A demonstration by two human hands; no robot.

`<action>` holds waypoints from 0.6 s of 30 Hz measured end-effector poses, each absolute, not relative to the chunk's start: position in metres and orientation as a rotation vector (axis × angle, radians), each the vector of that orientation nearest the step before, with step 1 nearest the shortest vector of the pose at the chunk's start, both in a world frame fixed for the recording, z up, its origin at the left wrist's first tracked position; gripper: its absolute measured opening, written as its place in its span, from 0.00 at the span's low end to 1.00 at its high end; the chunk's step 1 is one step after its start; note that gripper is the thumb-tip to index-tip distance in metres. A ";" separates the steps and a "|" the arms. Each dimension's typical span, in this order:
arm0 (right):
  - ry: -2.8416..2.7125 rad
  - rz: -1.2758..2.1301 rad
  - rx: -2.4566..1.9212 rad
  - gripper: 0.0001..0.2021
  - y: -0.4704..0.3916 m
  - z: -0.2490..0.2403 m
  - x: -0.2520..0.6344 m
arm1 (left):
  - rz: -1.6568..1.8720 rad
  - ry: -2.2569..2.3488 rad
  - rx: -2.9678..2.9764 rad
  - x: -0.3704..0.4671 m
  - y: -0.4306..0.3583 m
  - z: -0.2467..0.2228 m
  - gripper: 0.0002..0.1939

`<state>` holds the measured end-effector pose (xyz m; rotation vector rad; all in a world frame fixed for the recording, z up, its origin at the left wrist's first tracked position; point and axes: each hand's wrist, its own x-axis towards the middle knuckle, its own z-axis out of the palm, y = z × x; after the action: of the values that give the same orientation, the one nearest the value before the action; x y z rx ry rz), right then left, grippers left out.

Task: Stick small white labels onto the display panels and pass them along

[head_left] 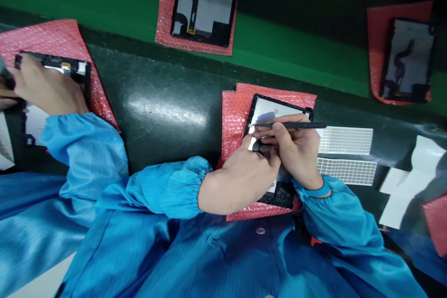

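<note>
Black tweezers (303,125) lie across my right hand (296,146), pinched between thumb and fingers, their tips pointing left over the device's left edge. My left hand (240,174) rests palm down on the device, its fingers bent beneath and hidden from view, so what it holds cannot be made out. The device (261,108) is a flat panel with a black frame and a pale inner face. Under it lies a pink bubble-wrap sheet (233,116). Both hands cover the middle of the panel.
Two gridded sticker sheets (352,140) and white paper (405,186) are at right. Beyond, similar panels rest on pink wrap at top centre (213,9) and upper right (408,56). At left, a co-worker's hand (49,86) is over another panel (35,125).
</note>
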<state>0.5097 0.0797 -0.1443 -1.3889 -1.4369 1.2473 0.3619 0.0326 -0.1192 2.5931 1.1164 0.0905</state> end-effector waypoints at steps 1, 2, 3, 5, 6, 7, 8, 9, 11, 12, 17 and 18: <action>-1.433 1.254 -1.391 0.10 0.080 -0.145 0.510 | 0.087 1.109 2.592 0.361 0.033 -0.119 0.20; -1.430 1.259 -1.394 0.10 0.080 -0.145 0.510 | 0.079 1.102 2.588 0.361 0.034 -0.118 0.20; -1.428 1.262 -1.399 0.10 0.080 -0.145 0.510 | 0.065 1.093 2.581 0.360 0.035 -0.117 0.21; -1.426 1.265 -1.405 0.10 0.080 -0.146 0.510 | 0.041 1.074 2.562 0.358 0.037 -0.116 0.22; -1.425 1.268 -1.406 0.10 0.081 -0.146 0.510 | 0.043 1.073 2.557 0.357 0.038 -0.116 0.22; -1.426 1.271 -1.406 0.11 0.081 -0.145 0.509 | 0.053 1.071 2.556 0.355 0.039 -0.117 0.21; -1.427 1.275 -1.405 0.11 0.081 -0.145 0.509 | 0.075 1.069 2.559 0.354 0.040 -0.118 0.21; -1.432 1.279 -1.402 0.11 0.081 -0.144 0.509 | 0.111 1.066 2.568 0.352 0.042 -0.120 0.22; -1.443 1.279 -1.393 0.11 0.081 -0.144 0.509 | 0.193 1.050 2.581 0.349 0.044 -0.124 0.24; -1.447 1.281 -1.389 0.11 0.081 -0.144 0.510 | 0.228 1.038 2.581 0.348 0.045 -0.126 0.25; -1.425 1.322 -1.392 0.13 0.083 -0.146 0.510 | 0.224 1.008 2.536 0.347 0.050 -0.130 0.27; -1.411 1.330 -1.389 0.13 0.083 -0.146 0.509 | 0.205 1.005 2.533 0.347 0.051 -0.129 0.28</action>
<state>0.5095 0.0830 -0.1461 -1.3895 -1.4110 1.3299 0.3470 0.0509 -0.1286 2.5331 1.0051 0.2052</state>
